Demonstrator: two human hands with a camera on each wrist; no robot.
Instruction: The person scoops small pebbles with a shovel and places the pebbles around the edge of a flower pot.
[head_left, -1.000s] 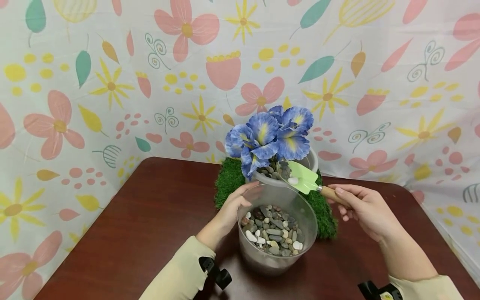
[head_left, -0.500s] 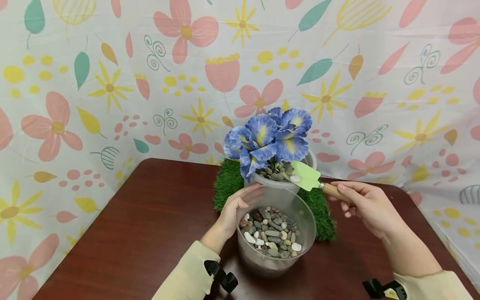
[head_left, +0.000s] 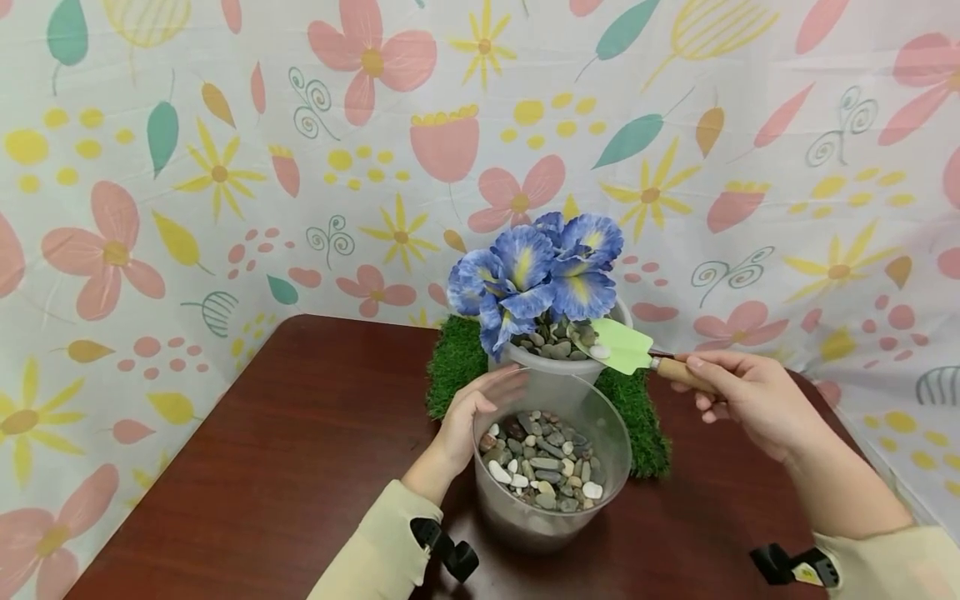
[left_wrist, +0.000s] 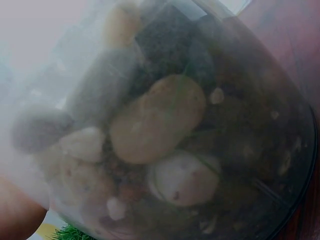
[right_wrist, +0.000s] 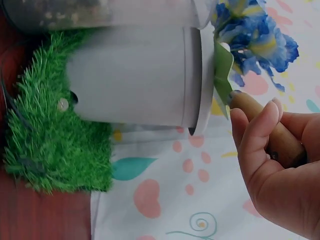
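Observation:
My right hand (head_left: 738, 400) grips the wooden handle of a small green trowel (head_left: 622, 347), its blade tipped over the rim of a white flower pot (head_left: 558, 367) with a white stone at its edge. In the right wrist view the same hand (right_wrist: 280, 175) holds the handle (right_wrist: 265, 127) beside the pot (right_wrist: 145, 77). The pot holds blue artificial flowers (head_left: 536, 271) and pebbles. My left hand (head_left: 468, 421) holds the side of a clear plastic container (head_left: 551, 467) partly filled with pebbles (head_left: 540, 462), seen close up through the container wall (left_wrist: 160, 125) in the left wrist view.
The pot stands on a green artificial grass mat (head_left: 457, 358) on a dark red-brown table (head_left: 285, 442). A flower-patterned cloth (head_left: 225, 167) hangs behind and on both sides. The table's right edge (head_left: 885, 450) is near my right arm.
The trowel has moved up and back from above the container to the pot's rim, its blade tipping toward the pebbles in the pot. My left hand has stayed on the container.

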